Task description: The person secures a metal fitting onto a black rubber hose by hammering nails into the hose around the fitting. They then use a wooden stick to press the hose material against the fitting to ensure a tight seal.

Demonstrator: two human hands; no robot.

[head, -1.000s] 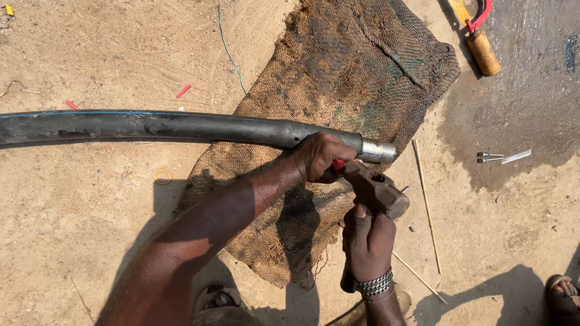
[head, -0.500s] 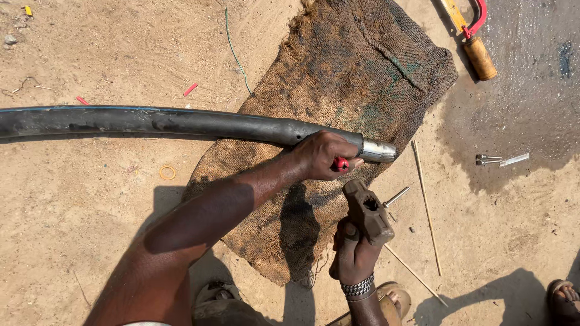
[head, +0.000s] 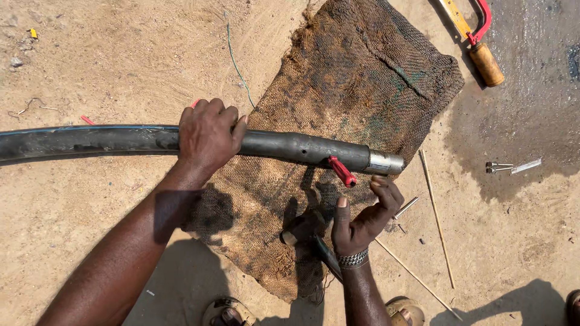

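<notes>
I've got my left hand (head: pixel 208 137) clamped over the black pipe (head: pixel 90 140) above the sacking (head: pixel 362 121). Right hand (head: pixel 362 220) open, 1 red strip (head: pixel 342 171) nearby. Keep pipe steady w/ left, I'd say.

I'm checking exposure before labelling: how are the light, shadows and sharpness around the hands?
Head view: hard sunlight, sharp focus, no motion blur. The left hand on the black pipe casts a dark shadow on the burlap sack; the right hand is evenly lit. Wet ground shows mild sheen.
</notes>
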